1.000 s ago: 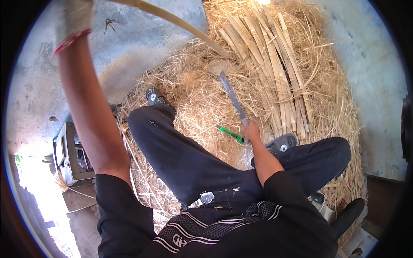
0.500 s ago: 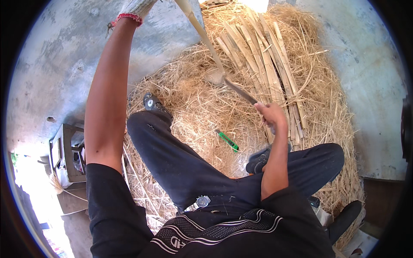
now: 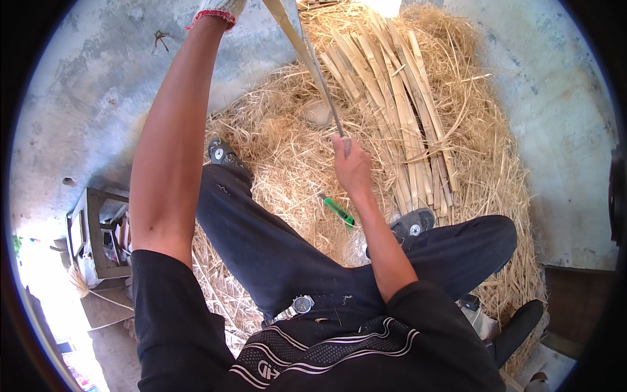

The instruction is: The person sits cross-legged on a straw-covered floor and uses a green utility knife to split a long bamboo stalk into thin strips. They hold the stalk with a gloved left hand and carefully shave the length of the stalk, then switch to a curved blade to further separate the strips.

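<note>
At the top edge, my left hand point(image 3: 225, 6) wears a white knit glove with a red cuff; its fingers are out of the picture. Close by, a long pale bamboo strip point(image 3: 285, 26) slants down from the top edge toward my right hand. My bare right hand point(image 3: 353, 168) is closed around the handle of a long knife point(image 3: 336, 112). The knife's narrow dark blade points up and away, lying along the strip's lower stretch. Whether the edge cuts into the strip, I cannot tell. A green utility knife point(image 3: 338, 212) rests on the shavings below my right hand.
Split bamboo strips point(image 3: 408, 124) lie piled at the far right on a thick bed of shavings point(image 3: 287, 157). A rounded stone point(image 3: 318, 112) sits beyond the blade. Walls point(image 3: 91, 111) stand on both sides. A wooden stand point(image 3: 101, 228) is at left; my bent legs frame the work area.
My right hand has moved up and left with the knife, whose blade has swung from crossing the strip's lower end to lying along it. My left forearm has shifted slightly right.
</note>
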`<state>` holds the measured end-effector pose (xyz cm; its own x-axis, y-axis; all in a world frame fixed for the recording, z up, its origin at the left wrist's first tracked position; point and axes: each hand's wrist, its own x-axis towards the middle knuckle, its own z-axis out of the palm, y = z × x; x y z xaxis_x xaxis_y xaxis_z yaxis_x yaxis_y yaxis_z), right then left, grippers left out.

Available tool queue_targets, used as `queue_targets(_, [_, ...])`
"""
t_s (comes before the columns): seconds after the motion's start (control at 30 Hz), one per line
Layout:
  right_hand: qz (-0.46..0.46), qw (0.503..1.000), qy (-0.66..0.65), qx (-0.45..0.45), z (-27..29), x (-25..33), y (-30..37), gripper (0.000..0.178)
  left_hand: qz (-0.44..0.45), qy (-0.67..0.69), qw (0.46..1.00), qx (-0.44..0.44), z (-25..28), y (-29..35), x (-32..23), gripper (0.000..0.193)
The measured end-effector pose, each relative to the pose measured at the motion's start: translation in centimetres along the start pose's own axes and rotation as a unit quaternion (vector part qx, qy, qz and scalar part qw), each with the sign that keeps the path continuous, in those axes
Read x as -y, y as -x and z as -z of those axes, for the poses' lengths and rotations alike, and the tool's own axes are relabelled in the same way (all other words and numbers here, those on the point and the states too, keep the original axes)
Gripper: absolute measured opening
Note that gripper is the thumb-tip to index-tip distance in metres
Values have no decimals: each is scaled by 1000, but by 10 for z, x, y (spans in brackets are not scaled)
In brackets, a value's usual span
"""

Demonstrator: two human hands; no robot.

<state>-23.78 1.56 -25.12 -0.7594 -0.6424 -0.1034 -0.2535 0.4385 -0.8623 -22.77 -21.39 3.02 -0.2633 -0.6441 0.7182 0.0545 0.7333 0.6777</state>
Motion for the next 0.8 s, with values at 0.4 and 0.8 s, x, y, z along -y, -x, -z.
queue_targets(0.4, [13, 996, 8, -83, -7, -29, -8, 58, -21, 1, 1000, 7, -24, 14, -5, 36])
queue_targets(0.8, [-120, 988, -94, 1, -42, -113, -42, 65, -27, 59, 998, -7, -25, 8, 1, 33])
